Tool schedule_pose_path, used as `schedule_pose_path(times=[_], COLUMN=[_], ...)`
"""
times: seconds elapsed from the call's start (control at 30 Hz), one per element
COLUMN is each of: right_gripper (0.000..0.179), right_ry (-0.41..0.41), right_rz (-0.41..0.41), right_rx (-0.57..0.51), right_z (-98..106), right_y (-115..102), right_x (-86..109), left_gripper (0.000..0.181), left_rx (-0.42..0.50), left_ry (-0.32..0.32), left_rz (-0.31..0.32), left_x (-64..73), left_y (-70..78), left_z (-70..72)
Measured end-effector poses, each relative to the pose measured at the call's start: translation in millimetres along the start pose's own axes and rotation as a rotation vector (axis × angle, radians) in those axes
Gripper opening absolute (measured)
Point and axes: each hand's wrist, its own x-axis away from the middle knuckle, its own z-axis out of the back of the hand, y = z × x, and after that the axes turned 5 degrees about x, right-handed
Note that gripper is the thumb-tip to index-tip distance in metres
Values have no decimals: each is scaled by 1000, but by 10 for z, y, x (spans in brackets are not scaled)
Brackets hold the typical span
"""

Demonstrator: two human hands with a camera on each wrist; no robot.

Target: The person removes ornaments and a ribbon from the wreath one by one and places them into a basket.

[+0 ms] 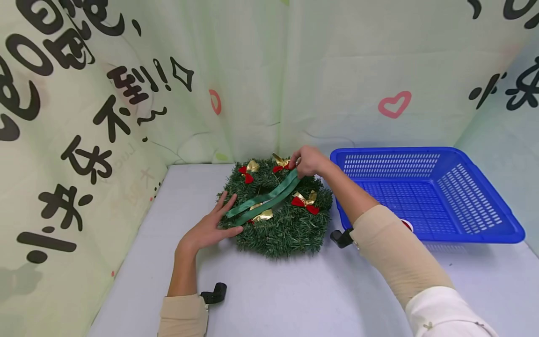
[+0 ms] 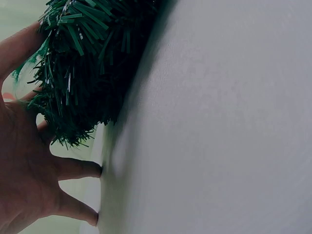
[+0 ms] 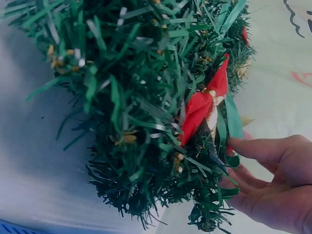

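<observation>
A round green wreath (image 1: 286,238) of artificial pine lies on the table, dotted with several red-and-gold bows (image 1: 305,202). Across its top runs a doubled green ribbon (image 1: 275,194), from lower left to upper right. My right hand (image 1: 310,161) pinches the ribbon's upper end between thumb and fingers at the wreath's far right; its fingertips are partly hidden behind the ribbon in the right wrist view. At the wreath's left side, my left hand (image 1: 208,230) rests with spread fingers against the needles. Two of its fingertips (image 2: 95,169) touch the tabletop in the left wrist view.
A blue plastic basket (image 1: 391,150) stands right of the wreath, under the reach of my right forearm. Part of a small white-and-red round item (image 1: 407,225) shows beside my sleeve. A printed cloth curtain (image 1: 337,61) hangs behind and along the sides of the white table (image 1: 269,295).
</observation>
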Motion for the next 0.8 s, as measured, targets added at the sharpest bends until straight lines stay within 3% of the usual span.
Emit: schedule_pose_path(times=[0.47,0.8], right_gripper=[28,20], right_ry=[34,28], right_rz=[44,29], right_rx=[-27,-135], right_z=[4,41], right_y=[4,-22], right_x=[57,87], left_gripper=[94,94], left_rx=[-14,-11], left_ry=[3,5], left_rz=[-10,-7], left_x=[-5,1], left_y=[-27,-34], left_z=[-18,-7])
